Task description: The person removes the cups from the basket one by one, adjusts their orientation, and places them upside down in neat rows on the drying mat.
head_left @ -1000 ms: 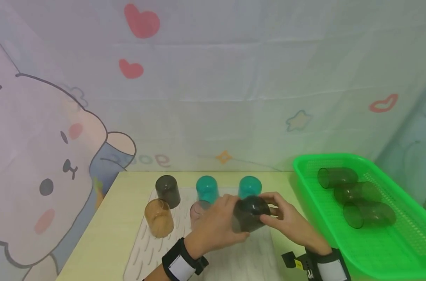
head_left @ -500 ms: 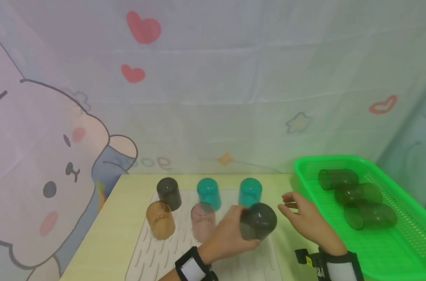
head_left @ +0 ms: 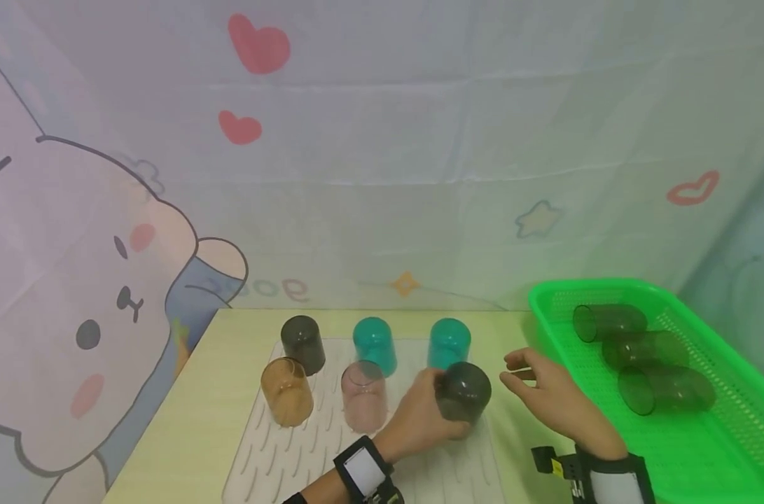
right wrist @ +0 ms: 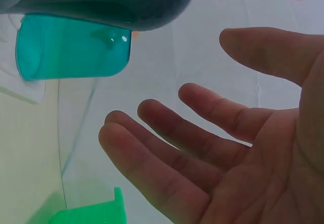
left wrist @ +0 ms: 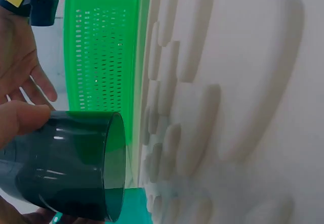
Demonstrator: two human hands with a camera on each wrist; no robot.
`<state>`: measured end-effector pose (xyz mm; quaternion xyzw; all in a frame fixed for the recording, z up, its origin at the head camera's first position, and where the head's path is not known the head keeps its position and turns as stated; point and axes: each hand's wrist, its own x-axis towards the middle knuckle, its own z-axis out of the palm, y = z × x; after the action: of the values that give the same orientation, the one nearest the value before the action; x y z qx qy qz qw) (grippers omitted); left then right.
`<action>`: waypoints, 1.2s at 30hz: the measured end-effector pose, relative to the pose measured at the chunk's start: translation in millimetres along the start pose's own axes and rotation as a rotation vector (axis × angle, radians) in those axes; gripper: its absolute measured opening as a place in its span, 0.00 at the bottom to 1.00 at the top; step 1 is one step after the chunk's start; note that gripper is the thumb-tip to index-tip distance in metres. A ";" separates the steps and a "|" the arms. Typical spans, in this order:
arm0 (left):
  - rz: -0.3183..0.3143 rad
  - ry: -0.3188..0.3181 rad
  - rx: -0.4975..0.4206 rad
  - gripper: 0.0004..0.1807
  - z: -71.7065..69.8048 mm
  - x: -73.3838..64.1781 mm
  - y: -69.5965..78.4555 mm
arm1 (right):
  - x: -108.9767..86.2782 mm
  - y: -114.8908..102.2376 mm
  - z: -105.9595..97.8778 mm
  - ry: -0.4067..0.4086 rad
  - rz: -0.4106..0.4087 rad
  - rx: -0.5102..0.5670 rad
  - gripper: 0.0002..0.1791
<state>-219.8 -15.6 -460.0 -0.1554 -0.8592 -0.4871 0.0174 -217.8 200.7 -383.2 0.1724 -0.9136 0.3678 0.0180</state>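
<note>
My left hand grips a smoky grey cup, fingers and thumb wrapped round its side. The cup is upside down, its rim close over the white ridged mat in the left wrist view. To its right, my right hand hangs apart from the cup, fingers relaxed and holding nothing. Upside down on the mat stand two teal cups, a pink cup, an amber cup and another dark grey cup. The second teal cup is right behind the gripped one.
A green perforated basket stands at the right, with three dark transparent cups lying on their sides in it. The pale yellow table shows round the mat. A printed cloth hangs behind.
My right hand has let go of the grey cup and moved away to the right. The left hand has carried the cup to the right and slightly nearer to me.
</note>
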 end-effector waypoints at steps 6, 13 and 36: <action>-0.037 0.025 -0.009 0.40 4.7 9.5 -3.0 | -0.9 1.2 -3.5 -0.024 0.007 0.016 0.20; -0.023 0.041 0.018 0.40 10.3 20.1 -12.7 | 1.7 -0.2 -4.6 -0.025 -0.009 0.029 0.20; -0.077 0.005 0.091 0.59 -5.1 4.1 -2.9 | -0.6 -2.8 -0.5 -0.116 0.009 0.014 0.21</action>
<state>-225.2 -20.3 -458.9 -0.1202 -0.8858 -0.4482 0.0079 -216.4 199.3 -381.0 0.1896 -0.9112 0.3637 -0.0378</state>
